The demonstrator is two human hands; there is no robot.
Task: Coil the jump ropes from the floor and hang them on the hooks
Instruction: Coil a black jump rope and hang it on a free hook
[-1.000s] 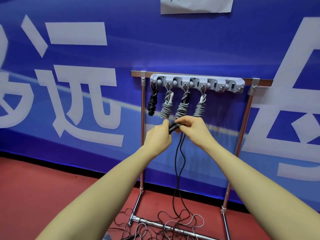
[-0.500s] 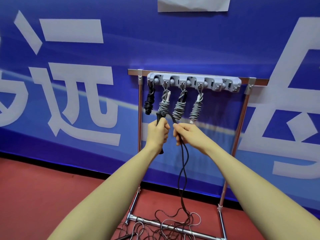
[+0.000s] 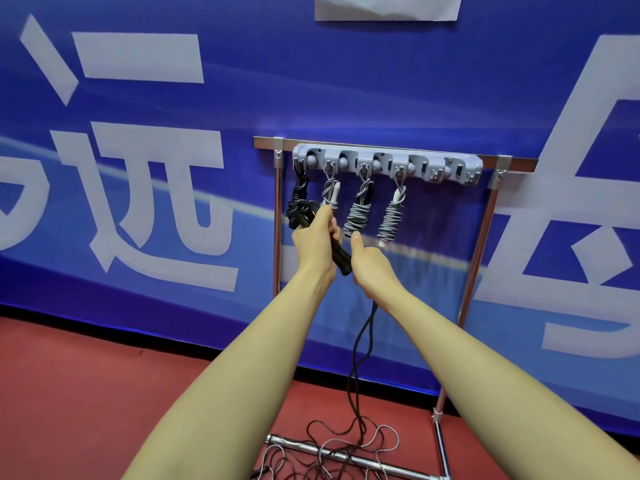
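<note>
My left hand [image 3: 317, 242] grips the black handles [image 3: 341, 259] of a black jump rope, with a short loop of its cord sticking out above the fist. My right hand [image 3: 370, 271] holds the same rope's black cord [image 3: 360, 344], which hangs down in two strands to the floor. Behind my hands a grey hook rail [image 3: 384, 162] carries several coiled ropes: a black one [image 3: 299, 187] at the left and three grey ones [image 3: 356, 213] beside it. The rail's two right hooks [image 3: 460, 171] are bare.
The rail sits on a chrome rack [image 3: 479, 237] against a blue banner wall. A tangle of grey and black ropes [image 3: 346, 448] lies over the rack's bottom bar on the red floor. A white paper [image 3: 388, 6] is taped up high.
My left hand turned the handles from level to slanting and rose toward the hanging coils. My right hand slid down the cord and now sits lower than my left.
</note>
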